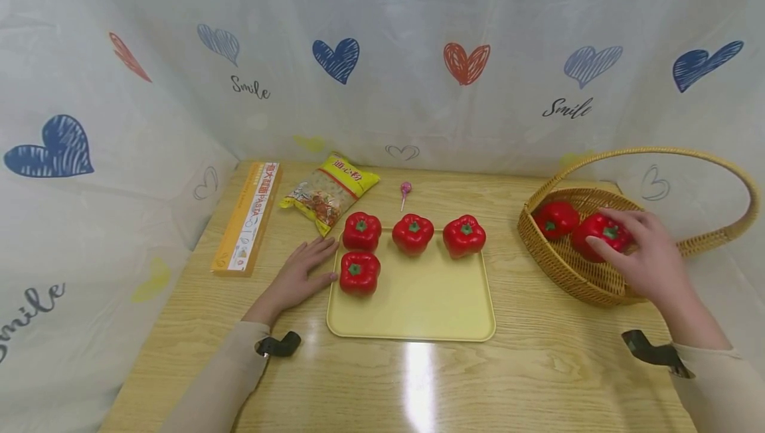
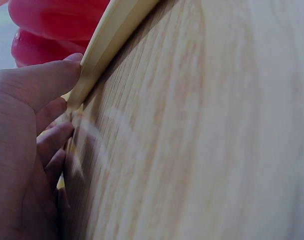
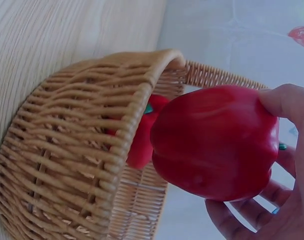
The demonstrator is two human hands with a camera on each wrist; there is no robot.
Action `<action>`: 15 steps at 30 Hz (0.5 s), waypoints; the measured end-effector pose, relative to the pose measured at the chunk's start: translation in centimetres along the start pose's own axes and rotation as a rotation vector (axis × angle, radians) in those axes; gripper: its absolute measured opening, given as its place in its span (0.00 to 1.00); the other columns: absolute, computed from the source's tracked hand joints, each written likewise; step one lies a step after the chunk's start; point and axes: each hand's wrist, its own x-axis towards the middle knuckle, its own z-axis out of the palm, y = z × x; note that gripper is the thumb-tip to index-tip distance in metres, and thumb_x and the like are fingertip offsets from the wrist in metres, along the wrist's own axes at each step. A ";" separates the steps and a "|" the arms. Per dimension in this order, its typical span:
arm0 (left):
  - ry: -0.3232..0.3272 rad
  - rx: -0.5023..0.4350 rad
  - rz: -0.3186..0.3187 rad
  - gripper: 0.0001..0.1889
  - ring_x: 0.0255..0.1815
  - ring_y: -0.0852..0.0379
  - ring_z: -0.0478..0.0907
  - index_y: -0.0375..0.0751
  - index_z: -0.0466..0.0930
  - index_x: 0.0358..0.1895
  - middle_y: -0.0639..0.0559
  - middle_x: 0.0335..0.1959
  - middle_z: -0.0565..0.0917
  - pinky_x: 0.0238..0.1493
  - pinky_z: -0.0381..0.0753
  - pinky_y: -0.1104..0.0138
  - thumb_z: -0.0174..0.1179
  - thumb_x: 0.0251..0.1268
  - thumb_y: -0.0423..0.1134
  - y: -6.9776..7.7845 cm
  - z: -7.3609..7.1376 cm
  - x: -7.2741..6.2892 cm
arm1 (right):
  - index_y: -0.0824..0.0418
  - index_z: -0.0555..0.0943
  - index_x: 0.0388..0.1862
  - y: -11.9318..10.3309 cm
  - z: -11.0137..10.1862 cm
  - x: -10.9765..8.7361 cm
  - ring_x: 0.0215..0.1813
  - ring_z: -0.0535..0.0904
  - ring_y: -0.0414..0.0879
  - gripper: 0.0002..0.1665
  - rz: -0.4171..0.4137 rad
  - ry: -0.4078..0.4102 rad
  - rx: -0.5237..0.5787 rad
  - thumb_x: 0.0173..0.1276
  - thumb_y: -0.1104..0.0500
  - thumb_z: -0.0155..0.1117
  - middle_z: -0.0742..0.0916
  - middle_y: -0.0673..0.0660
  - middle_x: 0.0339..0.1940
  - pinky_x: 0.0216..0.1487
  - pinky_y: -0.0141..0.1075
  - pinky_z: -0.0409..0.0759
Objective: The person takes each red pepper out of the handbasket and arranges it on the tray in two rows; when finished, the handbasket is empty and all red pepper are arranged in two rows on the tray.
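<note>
My right hand (image 1: 651, 254) grips a red bell pepper (image 3: 214, 142) by its stem end, thumb on one side and fingers on the other. It holds the pepper at the mouth of a wicker basket (image 1: 562, 267). Inside the basket lies a second red bell pepper (image 1: 557, 219). My left hand (image 1: 301, 273) rests at the left edge of a yellow tray (image 1: 430, 307), its fingers extended and its thumb at the rim. On the tray sit several more peppers, with one pepper (image 1: 360, 273) just beside the left thumb.
A pasta box (image 1: 246, 217) lies at the left of the wooden table (image 1: 538, 366). Behind the tray are a yellow food packet (image 1: 331, 190) and a lollipop (image 1: 406, 188). The basket's handle (image 1: 657, 151) arches up at the right. A printed curtain (image 1: 394, 107) hangs behind.
</note>
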 end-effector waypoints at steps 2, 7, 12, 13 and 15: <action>-0.003 -0.001 -0.004 0.35 0.82 0.41 0.51 0.44 0.66 0.77 0.46 0.78 0.65 0.82 0.41 0.48 0.64 0.70 0.51 0.1 0.0 0.0 | 0.62 0.73 0.73 -0.3 0.0 0.0 0.60 0.66 0.77 0.34 -0.010 0.000 0.003 0.71 0.53 0.69 0.71 0.76 0.64 0.46 0.74 0.67; -0.014 0.000 -0.013 0.36 0.82 0.42 0.50 0.44 0.66 0.77 0.46 0.79 0.64 0.82 0.40 0.48 0.64 0.70 0.51 0.3 -0.2 0.0 | 0.61 0.73 0.72 -1.2 0.1 -0.2 0.60 0.66 0.75 0.34 -0.033 -0.003 0.015 0.70 0.54 0.70 0.71 0.75 0.64 0.46 0.74 0.68; -0.015 0.004 -0.014 0.36 0.82 0.42 0.50 0.44 0.66 0.77 0.46 0.79 0.64 0.82 0.40 0.49 0.64 0.70 0.51 0.4 -0.3 0.0 | 0.61 0.74 0.71 -1.8 0.3 -0.4 0.58 0.68 0.73 0.33 -0.054 0.007 0.023 0.69 0.55 0.71 0.72 0.73 0.62 0.43 0.73 0.69; -0.014 0.003 -0.013 0.36 0.82 0.42 0.50 0.44 0.66 0.77 0.46 0.79 0.64 0.82 0.40 0.49 0.64 0.70 0.51 0.4 -0.3 0.0 | 0.61 0.75 0.71 -1.9 0.4 -0.5 0.58 0.68 0.73 0.33 -0.060 0.011 0.023 0.69 0.55 0.71 0.73 0.72 0.61 0.43 0.72 0.69; -0.014 0.004 -0.012 0.36 0.82 0.42 0.50 0.44 0.66 0.77 0.46 0.79 0.64 0.82 0.40 0.49 0.64 0.70 0.51 0.4 -0.3 0.0 | 0.61 0.76 0.70 -2.2 0.5 -0.6 0.58 0.68 0.71 0.33 -0.073 0.018 0.024 0.67 0.56 0.72 0.73 0.72 0.60 0.43 0.71 0.69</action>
